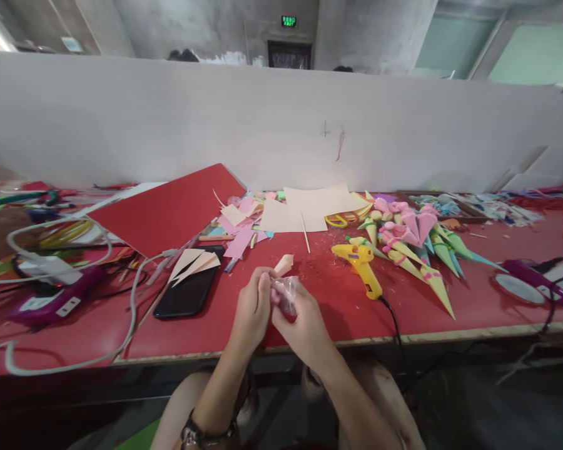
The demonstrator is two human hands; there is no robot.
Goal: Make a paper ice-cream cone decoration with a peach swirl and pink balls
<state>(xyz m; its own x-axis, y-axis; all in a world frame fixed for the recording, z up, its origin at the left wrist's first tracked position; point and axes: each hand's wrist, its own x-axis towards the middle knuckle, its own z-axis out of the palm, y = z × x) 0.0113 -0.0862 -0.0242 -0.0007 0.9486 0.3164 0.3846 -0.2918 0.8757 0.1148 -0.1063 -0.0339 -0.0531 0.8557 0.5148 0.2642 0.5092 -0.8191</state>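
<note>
My left hand and my right hand meet just above the front of the red table. Between them is a small clear plastic bag, pinched by my right fingers. Something small and pink shows at my left fingertips, partly hidden by the fingers; its kind is unclear. Just beyond the hands lies a small rolled peach paper piece. To the right rests a yellow hot glue gun. A black phone with peach paper strips on it lies to the left.
Peach paper sheets and a thin white stick lie behind the hands. Pastel paper cones are piled at right. A red board, white cable and purple power strip are at left. A white partition stands behind.
</note>
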